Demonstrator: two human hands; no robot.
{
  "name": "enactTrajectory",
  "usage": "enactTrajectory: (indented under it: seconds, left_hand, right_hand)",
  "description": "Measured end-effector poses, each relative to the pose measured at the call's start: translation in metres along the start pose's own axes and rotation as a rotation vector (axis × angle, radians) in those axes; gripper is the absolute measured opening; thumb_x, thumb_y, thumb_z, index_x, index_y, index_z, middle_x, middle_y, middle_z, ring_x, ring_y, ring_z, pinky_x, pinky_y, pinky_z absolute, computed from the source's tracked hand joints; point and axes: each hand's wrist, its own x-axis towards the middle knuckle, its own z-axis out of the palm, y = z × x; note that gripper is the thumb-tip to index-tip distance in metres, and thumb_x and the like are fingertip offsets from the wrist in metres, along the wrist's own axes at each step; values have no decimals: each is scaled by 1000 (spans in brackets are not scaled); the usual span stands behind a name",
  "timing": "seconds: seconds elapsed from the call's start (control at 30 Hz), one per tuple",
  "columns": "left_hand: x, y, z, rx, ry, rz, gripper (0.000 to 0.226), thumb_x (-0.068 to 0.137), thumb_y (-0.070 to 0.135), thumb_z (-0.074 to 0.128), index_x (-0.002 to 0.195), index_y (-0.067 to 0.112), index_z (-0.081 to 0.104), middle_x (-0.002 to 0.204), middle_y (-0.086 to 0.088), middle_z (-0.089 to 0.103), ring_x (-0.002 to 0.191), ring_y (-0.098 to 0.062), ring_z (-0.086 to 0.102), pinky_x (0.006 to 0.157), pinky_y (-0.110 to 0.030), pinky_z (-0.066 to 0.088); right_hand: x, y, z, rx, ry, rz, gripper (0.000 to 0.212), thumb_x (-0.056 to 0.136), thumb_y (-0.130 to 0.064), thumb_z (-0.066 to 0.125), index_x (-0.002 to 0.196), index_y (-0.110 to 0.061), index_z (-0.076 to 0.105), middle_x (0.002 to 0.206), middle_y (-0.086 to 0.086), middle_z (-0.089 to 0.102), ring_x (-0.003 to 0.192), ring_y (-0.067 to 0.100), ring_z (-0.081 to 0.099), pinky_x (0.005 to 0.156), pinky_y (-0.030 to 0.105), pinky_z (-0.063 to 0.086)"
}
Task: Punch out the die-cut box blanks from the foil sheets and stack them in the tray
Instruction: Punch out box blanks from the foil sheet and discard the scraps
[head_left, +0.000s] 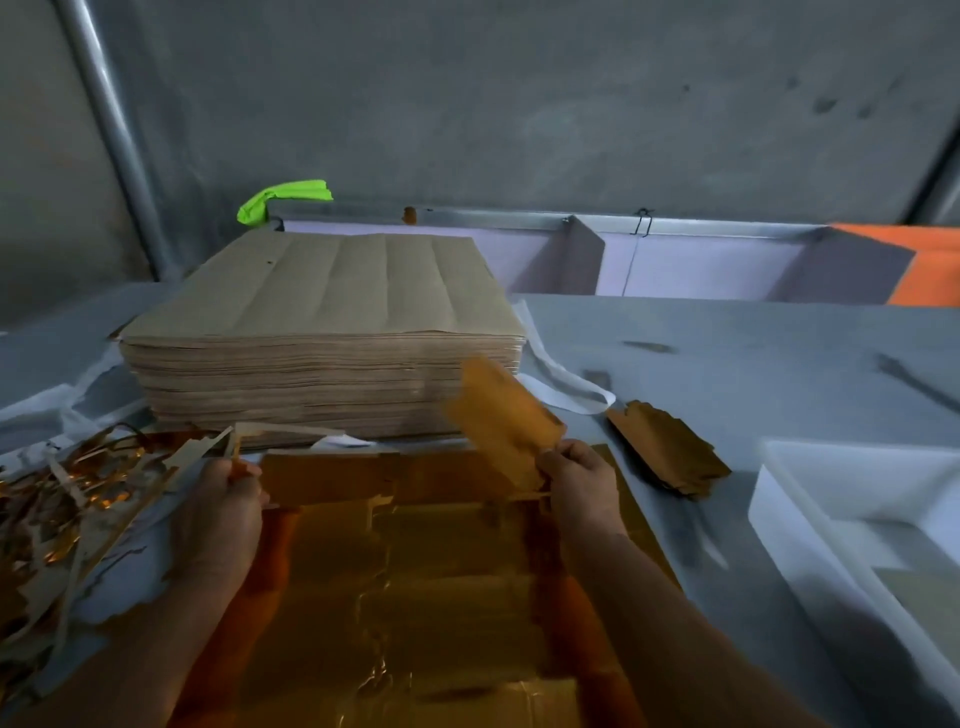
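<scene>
A gold foil sheet (415, 587) lies flat on the grey table in front of me. My right hand (579, 483) is shut on a punched-out box blank (498, 410), which is lifted over the sheet's far edge and blurred. My left hand (223, 512) grips a thin strip of foil waste (234, 447) at the sheet's far left corner. A small pile of punched blanks (670, 449) lies on the table to the right of the sheet. The white tray (795, 519) stands at the right edge.
A tall stack of brown-backed sheets (322, 332) stands just beyond the foil sheet. A heap of foil and paper scrap strips (67, 509) covers the table at left. Pale bins (675, 260) line the back wall, with a green rag (280, 200) and an orange panel (930, 265).
</scene>
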Motion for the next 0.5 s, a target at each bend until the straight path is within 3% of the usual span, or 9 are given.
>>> enactTrajectory:
  seconds: [0.1, 0.2, 0.4, 0.5]
  left_hand:
    - [-2, 3, -2, 16, -22, 12, 15, 103, 22, 42, 108, 18, 56, 86, -6, 59, 76, -27, 56, 65, -38, 40]
    - [-6, 6, -4, 42, -29, 12, 17, 103, 21, 43, 112, 14, 56, 88, -9, 58, 78, -31, 56, 70, -43, 44]
    - [-6, 9, -4, 84, -14, 1, 13, 101, 14, 47, 110, 17, 56, 88, -10, 58, 76, -34, 55, 69, -44, 45]
    - [-4, 7, -3, 118, -15, 10, 13, 100, 15, 47, 110, 17, 55, 88, -8, 56, 75, -31, 54, 67, -41, 44]
  right_hand:
    - [8, -4, -24, 5, 135, -7, 13, 91, -8, 51, 81, -15, 56, 72, 5, 51, 61, 17, 45, 55, 32, 37]
    - [14, -7, -45, 36, 255, -9, 16, 93, -7, 45, 88, -17, 57, 72, 4, 51, 59, 16, 44, 52, 31, 36]
    - [41, -9, -76, 13, 411, 32, 37, 94, -4, 38, 127, -9, 55, 99, 14, 63, 67, 21, 54, 52, 31, 40]
    - [54, -10, -85, -29, 441, 51, 26, 94, 0, 37, 107, -6, 59, 90, 16, 60, 66, 23, 54, 54, 32, 41]
